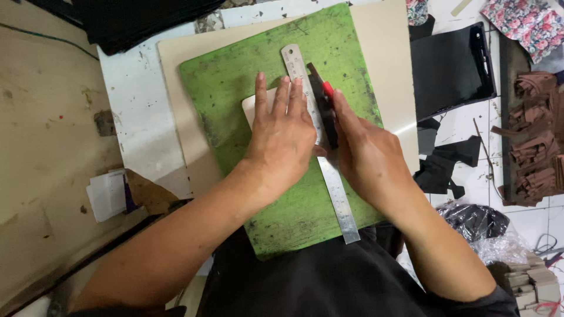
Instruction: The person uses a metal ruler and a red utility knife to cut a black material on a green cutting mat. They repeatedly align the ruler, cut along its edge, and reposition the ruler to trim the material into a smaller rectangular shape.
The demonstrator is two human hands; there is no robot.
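A worn green cutting mat (235,76) lies on a beige board (382,47). A steel ruler (338,194) runs diagonally across the mat. My left hand (282,138) presses flat on the ruler and on a small beige piece (251,108) beneath it, fingers spread. My right hand (367,155) grips a red and black utility knife (324,94) whose blade end rests against the ruler's right edge, over a strip of dark material.
Black fabric pieces (449,67) and scraps (446,164) lie at right, with brown strips (534,141) and floral cloth (526,23) beyond. A plastic bag (479,223) sits lower right. Paper and cardboard bits (111,194) lie at left on a white surface (138,117).
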